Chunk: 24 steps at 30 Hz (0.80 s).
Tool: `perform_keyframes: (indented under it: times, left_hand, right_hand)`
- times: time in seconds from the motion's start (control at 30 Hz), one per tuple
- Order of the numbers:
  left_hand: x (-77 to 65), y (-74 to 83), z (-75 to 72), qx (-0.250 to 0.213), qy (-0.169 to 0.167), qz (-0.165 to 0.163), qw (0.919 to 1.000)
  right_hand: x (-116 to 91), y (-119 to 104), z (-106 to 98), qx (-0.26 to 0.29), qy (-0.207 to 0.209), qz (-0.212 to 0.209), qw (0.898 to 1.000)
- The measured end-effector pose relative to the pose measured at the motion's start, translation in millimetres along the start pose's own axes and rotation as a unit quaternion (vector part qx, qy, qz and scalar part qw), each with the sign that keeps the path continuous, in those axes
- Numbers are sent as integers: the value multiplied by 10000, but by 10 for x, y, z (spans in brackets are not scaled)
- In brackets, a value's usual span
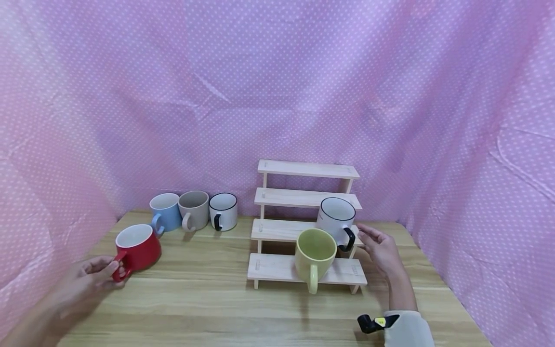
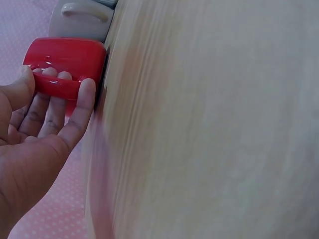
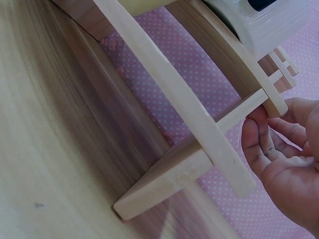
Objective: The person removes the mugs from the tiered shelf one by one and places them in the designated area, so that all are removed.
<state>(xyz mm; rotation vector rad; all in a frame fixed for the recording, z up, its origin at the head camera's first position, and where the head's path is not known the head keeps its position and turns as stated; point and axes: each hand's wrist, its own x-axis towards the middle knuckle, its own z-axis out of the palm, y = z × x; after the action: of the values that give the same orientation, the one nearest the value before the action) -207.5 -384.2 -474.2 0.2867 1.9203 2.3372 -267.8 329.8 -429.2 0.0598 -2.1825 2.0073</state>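
My left hand (image 1: 93, 274) holds a red mug (image 1: 145, 250) with a white inside by its handle, the fingers passing through it. The left wrist view shows the thumb and fingers round that handle (image 2: 57, 87). At the right end of a stepped wooden rack (image 1: 277, 268), my right hand (image 1: 383, 253) grips the end of the second tier board from the bottom. In the right wrist view its fingertips (image 3: 256, 117) touch the wood below that board. A yellow-green mug (image 1: 315, 253) stands on the lowest tier; a white mug (image 1: 334, 221) with black rim and handle is on the second.
At the back left, a light blue mug (image 1: 166, 214), a grey-beige mug (image 1: 195, 212) and a small white mug (image 1: 224, 214) with a black handle stand in a row. Pink dotted cloth (image 1: 277, 96) surrounds the wooden table (image 1: 195, 299). The rack's upper two tiers rise behind the mugs.
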Motion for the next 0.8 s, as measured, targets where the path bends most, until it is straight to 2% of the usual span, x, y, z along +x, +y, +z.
perform_keyframes:
  times: [0.23,0.37,0.8]
  left_hand:
    - [51,44,-75,-236,-731,-28,9970]
    - [84,90,-87,-233,-981,-152,9948]
    - [116,149,-110,102,-861,-87,9962]
  right_hand:
    - [6,-2,0,166,16,18,9999]
    - [4,-15,6,191,-3,80,9998]
    - [7,-1,3,173,-7,-5,9999]
